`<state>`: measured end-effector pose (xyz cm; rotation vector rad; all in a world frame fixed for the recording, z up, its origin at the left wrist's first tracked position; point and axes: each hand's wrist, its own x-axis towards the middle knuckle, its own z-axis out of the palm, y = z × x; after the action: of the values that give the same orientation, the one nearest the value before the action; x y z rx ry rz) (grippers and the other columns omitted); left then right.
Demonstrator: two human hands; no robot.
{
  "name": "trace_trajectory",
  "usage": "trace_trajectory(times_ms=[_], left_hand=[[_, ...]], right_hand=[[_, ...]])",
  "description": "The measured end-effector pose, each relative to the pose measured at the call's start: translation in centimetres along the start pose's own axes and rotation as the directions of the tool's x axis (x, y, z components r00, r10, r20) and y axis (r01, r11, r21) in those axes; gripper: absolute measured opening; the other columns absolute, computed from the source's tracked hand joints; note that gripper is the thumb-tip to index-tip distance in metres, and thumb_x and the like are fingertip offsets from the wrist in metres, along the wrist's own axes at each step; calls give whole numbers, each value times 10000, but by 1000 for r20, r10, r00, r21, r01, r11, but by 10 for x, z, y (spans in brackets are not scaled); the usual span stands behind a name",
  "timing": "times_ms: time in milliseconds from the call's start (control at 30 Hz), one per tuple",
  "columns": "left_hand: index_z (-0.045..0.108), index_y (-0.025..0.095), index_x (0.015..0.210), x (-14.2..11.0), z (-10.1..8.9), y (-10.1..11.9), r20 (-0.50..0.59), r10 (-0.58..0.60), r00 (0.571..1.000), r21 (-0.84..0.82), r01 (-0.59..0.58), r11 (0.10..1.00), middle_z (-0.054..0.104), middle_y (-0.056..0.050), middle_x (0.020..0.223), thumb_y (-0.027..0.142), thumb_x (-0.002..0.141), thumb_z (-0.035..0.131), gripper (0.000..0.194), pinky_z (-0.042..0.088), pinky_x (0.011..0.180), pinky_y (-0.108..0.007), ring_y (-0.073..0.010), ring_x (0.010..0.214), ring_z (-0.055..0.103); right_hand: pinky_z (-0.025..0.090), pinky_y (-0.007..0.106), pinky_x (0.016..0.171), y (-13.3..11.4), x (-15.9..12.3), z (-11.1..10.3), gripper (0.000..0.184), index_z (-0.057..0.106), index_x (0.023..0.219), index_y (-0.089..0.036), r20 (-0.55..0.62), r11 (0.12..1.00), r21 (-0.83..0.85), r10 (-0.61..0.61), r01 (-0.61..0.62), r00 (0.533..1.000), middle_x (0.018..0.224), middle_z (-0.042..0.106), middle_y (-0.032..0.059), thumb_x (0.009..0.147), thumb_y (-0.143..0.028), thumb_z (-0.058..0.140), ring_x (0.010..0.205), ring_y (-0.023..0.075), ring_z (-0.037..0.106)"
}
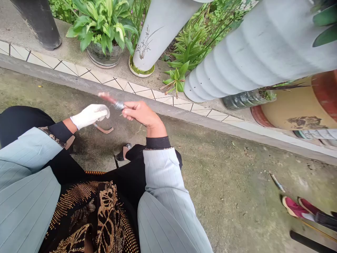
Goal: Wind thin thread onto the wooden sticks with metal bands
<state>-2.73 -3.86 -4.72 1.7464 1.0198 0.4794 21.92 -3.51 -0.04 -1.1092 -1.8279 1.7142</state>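
Observation:
My right hand [141, 113] is bare and closed round a small tool [113, 102] with a metal ferrule and a reddish tip, blurred by motion. The tool points left toward my left hand [89, 115], which wears a white glove and is curled shut. A thin brownish curved strip [103, 129] hangs from or lies just below the gloved hand; whether the fingers grip it is unclear. Both hands are held above a concrete floor [210, 168], with my pale striped sleeves and dark patterned clothing below them.
A tiled kerb [147, 93] runs across behind the hands. Beyond it stand a leafy potted plant [104, 24], a tall white vase [158, 31], a ribbed white pot [250, 52] and a tan pot [297, 105]. Another person's red shoes [297, 206] show at the right.

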Motion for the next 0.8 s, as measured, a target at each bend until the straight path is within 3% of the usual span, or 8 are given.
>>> trace_trajectory(times_ms=[100,267,433,533,600,667,733,800], left_hand=[[657,150,887,-2,7,2,116,-25,993,59,18,998,612,-15,667,420,909,448,342,415,557,-216,-112,561,527],[686,178,938,-6,8,11,220,19,975,295,-85,952,716,-20,896,453,895,446,368,469,746,-236,-155,789,631],[701,160,913,-7,-1,18,156,76,985,368,-129,921,725,-37,913,426,887,434,378,461,804,-251,-167,820,630],[694,150,902,-7,-6,20,44,43,998,349,-56,935,709,-31,851,384,865,438,348,462,757,-250,-153,759,606],[680,139,872,-6,-7,20,-26,15,1000,284,-7,959,682,-28,786,361,855,442,326,456,699,-246,-137,690,573],[660,132,844,-4,-5,16,-63,-4,998,170,15,985,651,-27,729,359,851,457,305,440,636,-237,-124,630,542],[643,134,830,-2,-2,13,-49,-13,999,45,16,999,628,-29,700,376,858,470,299,417,579,-228,-112,582,517],[640,140,834,-3,1,11,22,-10,1000,-19,10,1000,621,-29,691,401,878,465,317,403,553,-220,-103,557,504]], right_hand=[[328,192,507,7,5,-6,315,582,784,-167,-350,997,71,31,-7,936,665,530,-31,817,-476,634,530,58,411],[325,230,545,17,11,-5,200,642,824,-159,-432,926,-230,180,-301,884,633,541,-11,850,-350,591,563,99,443],[282,266,580,13,10,5,140,673,760,-159,-231,672,-624,329,-399,916,634,574,7,818,-268,607,594,113,452],[291,252,555,8,8,11,119,668,731,-157,113,717,-630,465,-298,878,607,568,-6,804,-229,609,551,95,462],[312,232,543,3,5,11,127,669,744,-155,365,838,-511,415,-193,834,606,558,-21,806,-251,612,540,84,470],[342,212,545,-2,0,7,168,678,809,-156,493,949,-300,241,-97,836,635,565,-31,793,-319,644,557,78,478],[363,203,546,-6,-5,1,266,666,855,-154,373,997,-76,44,-17,927,672,575,-27,779,-409,665,571,74,473],[364,201,536,-6,-8,-7,322,636,838,-153,53,997,54,-62,59,997,683,568,-16,795,-472,645,566,72,450]])
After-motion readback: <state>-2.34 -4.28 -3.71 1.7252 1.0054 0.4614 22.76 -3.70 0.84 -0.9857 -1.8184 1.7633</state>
